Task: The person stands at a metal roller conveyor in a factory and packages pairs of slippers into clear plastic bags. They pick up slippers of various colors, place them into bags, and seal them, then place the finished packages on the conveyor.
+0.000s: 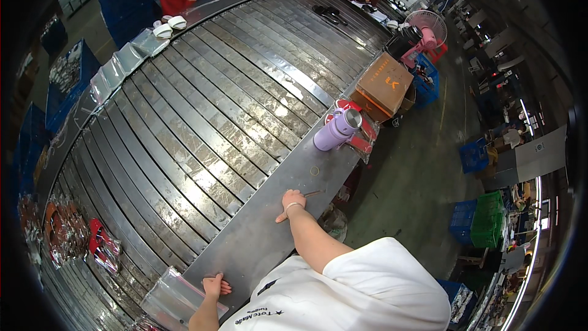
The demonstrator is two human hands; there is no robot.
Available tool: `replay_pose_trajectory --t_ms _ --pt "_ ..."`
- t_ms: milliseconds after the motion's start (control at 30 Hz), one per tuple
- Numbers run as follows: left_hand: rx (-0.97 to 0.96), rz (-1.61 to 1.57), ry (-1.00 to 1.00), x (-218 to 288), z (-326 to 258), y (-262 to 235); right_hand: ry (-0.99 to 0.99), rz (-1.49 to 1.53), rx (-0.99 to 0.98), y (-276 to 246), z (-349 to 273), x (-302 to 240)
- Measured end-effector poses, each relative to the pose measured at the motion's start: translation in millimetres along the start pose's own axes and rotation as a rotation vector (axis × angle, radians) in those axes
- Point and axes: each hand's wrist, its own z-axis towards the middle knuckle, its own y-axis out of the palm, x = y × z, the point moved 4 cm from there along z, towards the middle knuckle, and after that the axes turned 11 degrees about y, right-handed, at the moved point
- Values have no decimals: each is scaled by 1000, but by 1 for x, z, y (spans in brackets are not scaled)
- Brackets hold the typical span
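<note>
My left hand (217, 285) rests at the grey metal ledge (257, 233) along the near side of the conveyor. Its fingers are loosely bent and apart, and nothing shows in them. Close by it lies a stack of clear plastic bags (174, 300). Farther right along the ledge is my right hand (293, 203), its fingers curled in and its thumb out to the left. A thin dark stick-like piece (315, 194) shows right beside those fingers; whether they grip it is hidden. A yellowish rubber band (315, 171) lies beyond this hand.
A purple bottle (334, 132) stands on the ledge beside red packaged pieces (362, 141) and a brown carton (383, 86). The slatted conveyor (202, 129) carries bagged goods (66, 233) at far left. Two people work across it. A pink fan (427, 34) stands beyond the carton.
</note>
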Motion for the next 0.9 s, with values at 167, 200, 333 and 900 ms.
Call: replay_pose_trajectory --t_ms 167,200,333,900 --pt "2 -4 12 -4 1 -1 -8 14 1 -6 -8 3" --pt "-5 -6 23 -3 2 1 -15 23 10 -9 -11 6" --pt "-6 -15 53 -3 -2 1 -96 73 46 -8 -9 10" --pt "-133 1 52 5 -6 3 -166 63 78 -2 -8 12"
